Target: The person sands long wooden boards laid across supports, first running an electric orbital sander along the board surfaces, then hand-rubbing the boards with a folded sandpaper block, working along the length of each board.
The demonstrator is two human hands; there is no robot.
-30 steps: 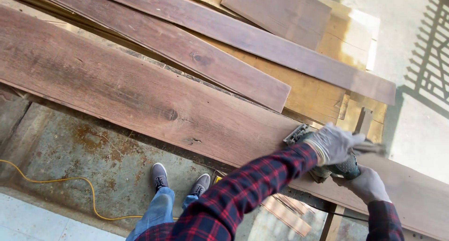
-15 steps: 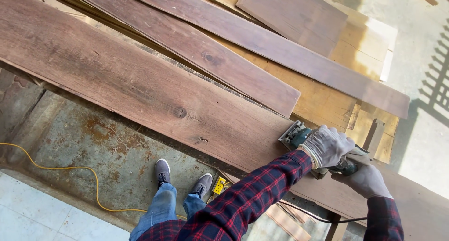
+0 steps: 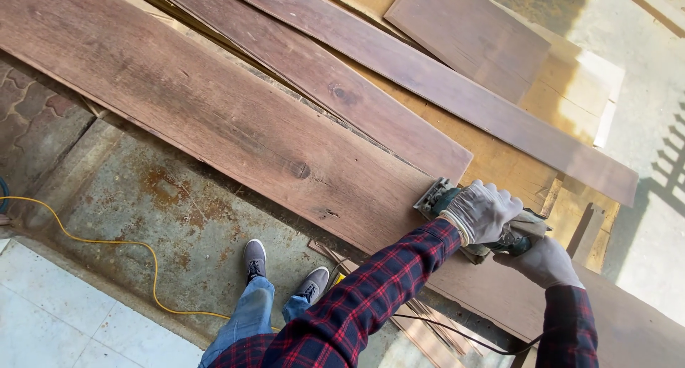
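Wood: four dark planks, the widest plank [image 3: 214, 118] nearest. One power sander [image 3: 457, 211] sits on it. Two gloved hands: left hand [image 3: 481, 211] clamped over sander top, right hand [image 3: 546, 261] gripping its rear. One yellow cord [image 3: 107, 246] on floor.

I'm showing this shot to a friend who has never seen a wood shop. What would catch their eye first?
First the long dark plank running across the picture, with more boards stacked behind it. Next, at its right end, two gloved hands on a power sander: the left hand on top, the right hand at its rear. Then the yellow cord snaking over the rusty floor at lower left.
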